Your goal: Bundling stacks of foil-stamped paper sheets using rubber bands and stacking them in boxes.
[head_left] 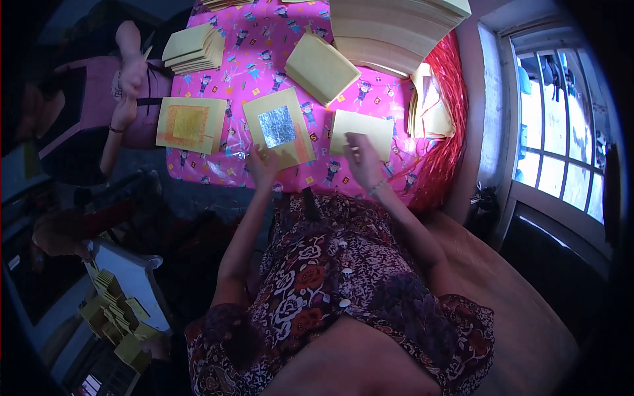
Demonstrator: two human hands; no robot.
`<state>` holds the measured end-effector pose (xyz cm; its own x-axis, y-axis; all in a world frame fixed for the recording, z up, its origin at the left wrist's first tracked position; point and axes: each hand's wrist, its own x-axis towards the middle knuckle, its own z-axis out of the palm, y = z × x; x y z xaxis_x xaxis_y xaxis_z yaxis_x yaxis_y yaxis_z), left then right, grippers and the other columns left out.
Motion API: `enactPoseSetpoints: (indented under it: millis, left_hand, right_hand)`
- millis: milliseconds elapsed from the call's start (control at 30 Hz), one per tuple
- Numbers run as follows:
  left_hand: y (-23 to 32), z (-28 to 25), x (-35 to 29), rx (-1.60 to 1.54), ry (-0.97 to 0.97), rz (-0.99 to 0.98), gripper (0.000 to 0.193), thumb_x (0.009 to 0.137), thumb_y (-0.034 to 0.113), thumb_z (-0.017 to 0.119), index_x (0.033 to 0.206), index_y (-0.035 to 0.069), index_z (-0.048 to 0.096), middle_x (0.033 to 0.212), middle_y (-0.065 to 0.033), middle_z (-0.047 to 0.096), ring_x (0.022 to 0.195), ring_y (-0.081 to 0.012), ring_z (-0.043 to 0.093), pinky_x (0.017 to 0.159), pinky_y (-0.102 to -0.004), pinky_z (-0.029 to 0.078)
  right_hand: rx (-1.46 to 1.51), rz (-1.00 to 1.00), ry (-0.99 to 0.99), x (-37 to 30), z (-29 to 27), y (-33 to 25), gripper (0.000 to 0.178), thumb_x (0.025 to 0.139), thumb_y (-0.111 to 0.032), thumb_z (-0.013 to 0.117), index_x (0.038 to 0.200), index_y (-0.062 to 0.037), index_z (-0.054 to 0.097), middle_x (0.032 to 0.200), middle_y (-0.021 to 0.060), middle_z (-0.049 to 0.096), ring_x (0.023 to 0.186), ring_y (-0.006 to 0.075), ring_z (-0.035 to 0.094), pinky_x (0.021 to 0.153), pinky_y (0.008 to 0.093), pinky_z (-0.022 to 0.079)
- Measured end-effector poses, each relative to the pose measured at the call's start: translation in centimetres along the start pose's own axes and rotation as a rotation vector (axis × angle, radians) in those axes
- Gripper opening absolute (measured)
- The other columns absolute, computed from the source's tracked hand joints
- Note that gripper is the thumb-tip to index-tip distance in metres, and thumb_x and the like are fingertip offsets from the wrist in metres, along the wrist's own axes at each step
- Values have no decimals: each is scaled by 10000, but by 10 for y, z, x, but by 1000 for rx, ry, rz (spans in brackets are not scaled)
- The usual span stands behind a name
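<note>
In front of me on the pink patterned cloth (pixel 238 79) lies a yellow paper sheet with a silver foil square (pixel 276 127) and an orange-red mark beside it. My left hand (pixel 263 166) is at its lower left edge, fingers apart and touching the paper. My right hand (pixel 362 162), with a bracelet at the wrist, hovers over or touches a plain yellow paper stack (pixel 376 132); its fingers are stretched out and partly smeared. I cannot tell whether they touch it. Farther left lies a yellow sheet with a gold foil square (pixel 188 125).
Fanned yellow paper piles (pixel 191 47) and a thick yellow bundle (pixel 322 69) lie farther back, before a tall paper stack (pixel 396 36). Red shiny fringe (pixel 449 132) lines the right edge. A co-worker's hand (pixel 125 112) is at left; below, another table (pixel 129 277) holds paper stacks.
</note>
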<state>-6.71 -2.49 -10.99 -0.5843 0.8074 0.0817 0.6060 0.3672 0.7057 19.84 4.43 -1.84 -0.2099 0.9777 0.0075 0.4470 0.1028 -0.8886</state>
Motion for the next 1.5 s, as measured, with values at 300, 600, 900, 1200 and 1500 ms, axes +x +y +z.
enactPoseSetpoints:
  millis: [300,600,900,1200,1500]
  left_hand:
    - [-46,21,18,-91,-193,-507,455,702,276,722,1007,-21,563,870,-117,599,853,-242,572,783,-392,460]
    - [-37,19,14,-335,-116,-544,441,722,272,707,992,-34,539,910,-135,597,817,-237,576,758,-365,465]
    - [-30,10,27,-477,-327,-575,371,756,108,605,1086,-32,514,959,-129,610,852,-215,598,735,-345,477]
    - [-13,-26,24,-343,-395,-347,364,764,-20,495,1129,-20,503,1033,-111,602,921,-207,598,775,-303,484]
    - [-5,-69,42,-645,-708,24,504,734,-117,414,1211,30,481,1120,-61,569,993,-129,561,799,-247,466]
  right_hand:
    - [-583,-176,-510,11,95,-4,443,798,-78,531,1205,52,414,1195,201,459,1121,347,479,824,420,502]
    - [-826,-167,-625,8,105,6,450,788,-86,535,1205,45,427,1206,185,438,1148,309,466,792,402,524]
    - [-814,-261,-587,10,94,-8,395,809,-129,520,1168,24,457,1110,165,485,1066,295,511,756,381,531]
    - [-475,-476,-433,19,61,-7,286,708,-128,624,979,-72,554,971,88,575,993,273,553,834,400,448]
    - [-355,-256,-574,54,42,-32,157,762,-187,610,875,-80,622,710,144,636,697,334,628,673,436,508]
